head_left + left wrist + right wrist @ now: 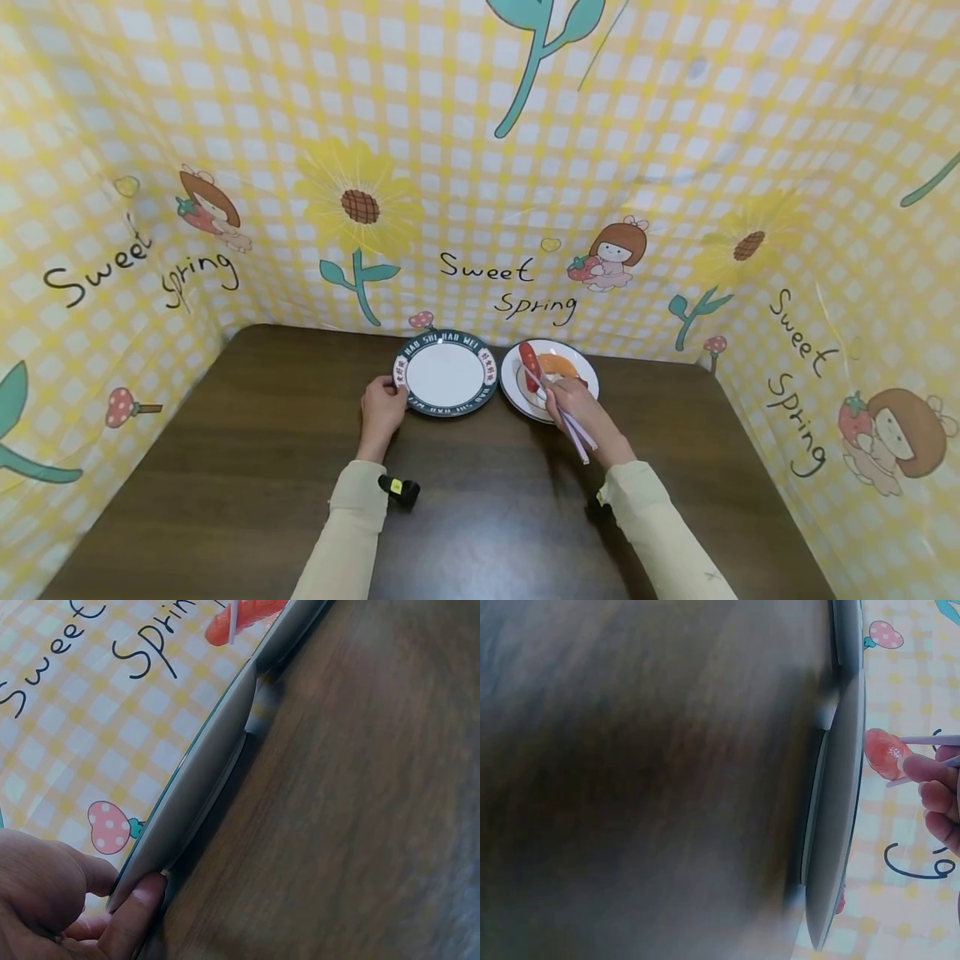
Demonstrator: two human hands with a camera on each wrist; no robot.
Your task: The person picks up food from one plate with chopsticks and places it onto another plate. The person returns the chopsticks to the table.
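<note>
My left hand pinches the left rim of a plate with a white middle and a dark green lettered border. In the left wrist view, thumb and fingers lie on both sides of that rim. My right hand holds a pair of pale chopsticks over the smaller white plate. Between the chopstick tips is a red sausage-shaped piece, shiny and scored. An orange food piece lies on the white plate, partly hidden behind my right hand.
The two plates stand side by side near the back edge of the brown wooden table. A yellow checked cloth with printed flowers and figures rises behind and along both sides. Dark bands with cameras sit on both wrists.
</note>
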